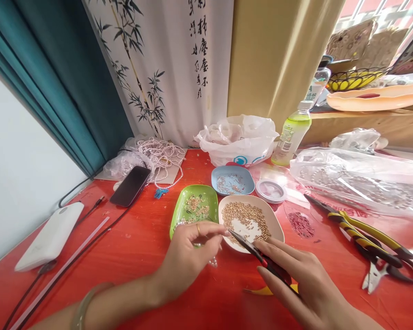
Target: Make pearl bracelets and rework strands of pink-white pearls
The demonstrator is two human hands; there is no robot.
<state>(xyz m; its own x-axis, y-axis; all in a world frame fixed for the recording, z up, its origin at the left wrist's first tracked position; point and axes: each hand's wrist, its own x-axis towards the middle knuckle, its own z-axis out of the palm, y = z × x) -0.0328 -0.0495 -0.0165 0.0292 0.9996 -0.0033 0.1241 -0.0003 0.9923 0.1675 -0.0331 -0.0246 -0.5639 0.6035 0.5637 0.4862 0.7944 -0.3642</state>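
Observation:
My left hand, with a ring on one finger, pinches thumb and forefinger together over the edge of a cream tray of gold beads. What lies in the pinch is too small to make out. A few clear beads show just below that hand. Held in my right hand are needle-nose pliers, their tips meeting the left fingertips. Left of the cream tray, a green tray carries more gold beads and some clear ones, partly hidden by my left hand. Behind sits a blue tray with small metal pieces.
To the right lie cutting pliers, scissors, red beads and a plastic bag of beads. A drink bottle and a white bag stand behind. On the left are a phone, a power bank and cables.

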